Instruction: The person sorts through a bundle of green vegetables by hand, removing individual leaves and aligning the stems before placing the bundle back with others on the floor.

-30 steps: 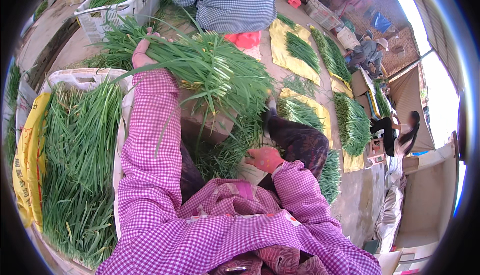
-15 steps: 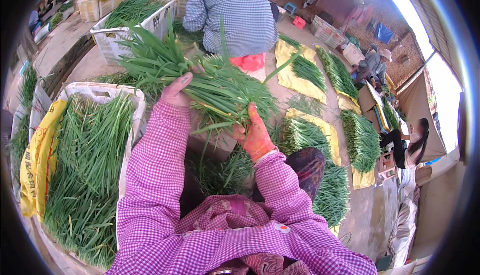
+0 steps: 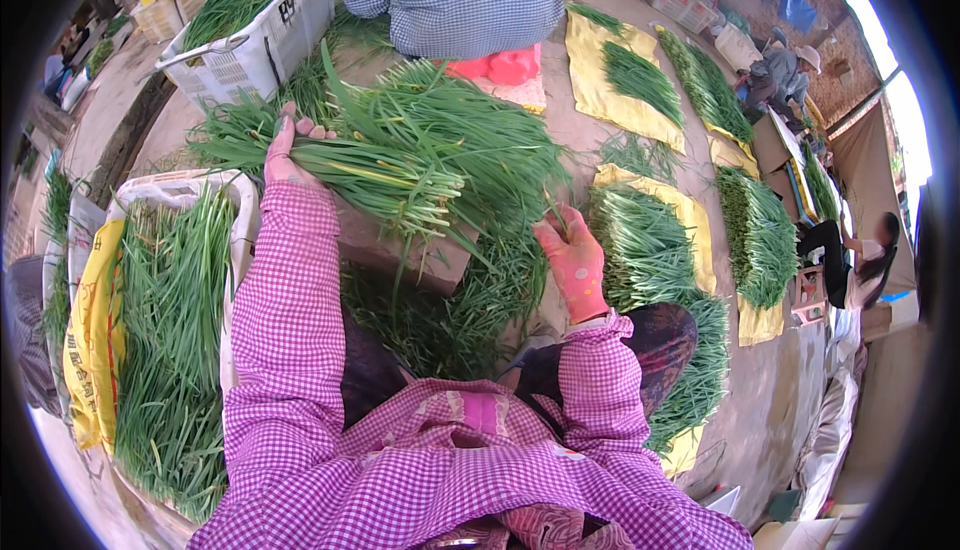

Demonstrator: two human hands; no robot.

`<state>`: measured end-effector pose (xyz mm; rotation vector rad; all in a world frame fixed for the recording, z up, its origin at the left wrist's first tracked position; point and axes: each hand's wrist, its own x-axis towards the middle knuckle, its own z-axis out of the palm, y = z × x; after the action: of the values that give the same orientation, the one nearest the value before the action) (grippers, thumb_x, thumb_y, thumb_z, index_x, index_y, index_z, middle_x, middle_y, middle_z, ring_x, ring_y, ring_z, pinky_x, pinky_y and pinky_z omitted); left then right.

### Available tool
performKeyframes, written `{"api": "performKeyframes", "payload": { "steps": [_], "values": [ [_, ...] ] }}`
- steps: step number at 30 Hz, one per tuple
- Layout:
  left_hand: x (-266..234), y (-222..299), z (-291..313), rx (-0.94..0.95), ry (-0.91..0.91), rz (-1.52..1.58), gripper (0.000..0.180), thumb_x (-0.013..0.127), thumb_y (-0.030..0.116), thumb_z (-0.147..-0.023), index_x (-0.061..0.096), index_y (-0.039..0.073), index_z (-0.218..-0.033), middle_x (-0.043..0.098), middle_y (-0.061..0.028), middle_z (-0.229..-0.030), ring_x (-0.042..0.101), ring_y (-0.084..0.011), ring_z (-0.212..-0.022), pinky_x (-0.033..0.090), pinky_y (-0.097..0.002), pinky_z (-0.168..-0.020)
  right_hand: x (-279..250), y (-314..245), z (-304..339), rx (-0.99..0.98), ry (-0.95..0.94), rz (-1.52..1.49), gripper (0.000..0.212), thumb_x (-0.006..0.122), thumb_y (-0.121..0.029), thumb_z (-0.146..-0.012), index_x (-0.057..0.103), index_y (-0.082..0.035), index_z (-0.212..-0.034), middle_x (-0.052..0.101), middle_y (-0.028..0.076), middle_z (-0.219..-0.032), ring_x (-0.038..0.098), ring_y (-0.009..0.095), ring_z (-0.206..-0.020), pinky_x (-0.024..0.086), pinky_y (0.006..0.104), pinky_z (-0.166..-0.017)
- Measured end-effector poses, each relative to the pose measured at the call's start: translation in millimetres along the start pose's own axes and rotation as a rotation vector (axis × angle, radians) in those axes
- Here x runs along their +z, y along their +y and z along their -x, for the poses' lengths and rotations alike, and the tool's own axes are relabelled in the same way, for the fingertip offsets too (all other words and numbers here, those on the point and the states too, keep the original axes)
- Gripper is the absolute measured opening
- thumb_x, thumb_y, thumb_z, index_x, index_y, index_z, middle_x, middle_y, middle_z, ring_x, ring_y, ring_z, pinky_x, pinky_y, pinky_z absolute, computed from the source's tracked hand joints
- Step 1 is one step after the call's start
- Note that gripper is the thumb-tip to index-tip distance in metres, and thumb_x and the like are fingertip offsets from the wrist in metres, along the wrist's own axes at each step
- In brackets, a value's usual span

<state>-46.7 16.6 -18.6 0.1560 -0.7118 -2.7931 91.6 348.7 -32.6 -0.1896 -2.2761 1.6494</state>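
My left hand [image 3: 285, 153] is closed round a bunch of garlic chives [image 3: 385, 175], whose pale cut ends point right. A larger heap of garlic chives [image 3: 470, 120] lies directly behind and beneath it on a low block [image 3: 430, 268]. To the right of the bunch, my right hand [image 3: 575, 268], in an orange-pink dotted glove, pinches a thin stalk [image 3: 548, 206] between thumb and fingers. Loose green leaves [image 3: 440, 335] are piled below the block, between my legs.
At my left stands a white crate [image 3: 240, 195] filled with chives, a yellow sack [image 3: 92, 340] over its side. Another white crate [image 3: 255, 65] is farther off. Ahead sits a person in a checked shirt [image 3: 465, 0]. On my right, chive rows [image 3: 645, 250] lie on yellow sacks [image 3: 700, 240].
My right hand has drawn away from the bunch to the right and down, pinching a thin stalk. My left hand has shifted left with the bunch. The view has tilted downward.
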Motion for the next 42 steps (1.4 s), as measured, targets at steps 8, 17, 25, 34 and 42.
{"api": "performKeyframes", "payload": {
  "steps": [8, 17, 25, 34, 42],
  "values": [
    [19, -35, 25, -0.255, -0.048, -0.115, 0.023, 0.057, 0.010, -0.085, 0.055, 0.004, -0.106, 0.051, -0.0024, -0.068, 0.053, -0.0193, -0.062, 0.049, -0.0400, -0.067, 87, -48, -4, -0.673, -0.252, 0.624, 0.043, 0.067, -0.017, -0.073, 0.057, -0.013, -0.114, 0.061, 0.011, -0.106, 0.052, 0.030, -0.105, 0.039, 0.0407, -0.091],
    [25, -36, 28, -0.262, -0.175, -0.412, 0.019, 0.052, 0.021, -0.088, 0.056, 0.002, -0.088, 0.058, -0.0105, -0.079, 0.059, -0.0261, -0.077, 0.049, -0.0413, -0.075, 42, -36, -8, 0.231, -0.387, -0.944, 0.017, 0.062, -0.009, -0.083, 0.059, -0.001, -0.098, 0.061, 0.007, -0.098, 0.059, 0.023, -0.096, 0.046, 0.0423, -0.088],
    [29, -33, 30, -0.278, -0.021, -0.271, 0.021, 0.057, 0.024, -0.086, 0.052, 0.004, -0.082, 0.057, -0.0119, -0.077, 0.057, -0.0295, -0.075, 0.049, -0.0447, -0.074, 35, -33, -9, 0.191, -0.270, -1.241, 0.023, 0.065, -0.013, -0.082, 0.056, -0.001, -0.100, 0.061, 0.008, -0.098, 0.059, 0.024, -0.094, 0.049, 0.0431, -0.085],
    [2, 3, -3, -0.008, 0.043, -0.011, 0.017, 0.058, 0.019, -0.086, 0.051, 0.006, -0.077, 0.050, -0.0050, -0.069, 0.051, -0.0204, -0.064, 0.047, -0.0401, -0.062, -46, -24, -23, 0.034, -0.272, -0.837, 0.019, 0.063, -0.016, -0.085, 0.058, -0.005, -0.100, 0.060, 0.004, -0.090, 0.059, 0.017, -0.080, 0.048, 0.0358, -0.081],
    [28, -19, 34, -0.176, -0.231, -0.080, 0.021, 0.052, 0.025, -0.089, 0.050, 0.006, -0.080, 0.049, -0.0064, -0.066, 0.050, -0.0233, -0.060, 0.047, -0.0445, -0.066, 20, -32, 0, -0.089, -0.263, -0.135, 0.048, 0.069, -0.019, -0.078, 0.053, -0.001, -0.119, 0.053, 0.010, -0.124, 0.052, 0.021, -0.113, 0.041, 0.0306, -0.093]
  ]
}}
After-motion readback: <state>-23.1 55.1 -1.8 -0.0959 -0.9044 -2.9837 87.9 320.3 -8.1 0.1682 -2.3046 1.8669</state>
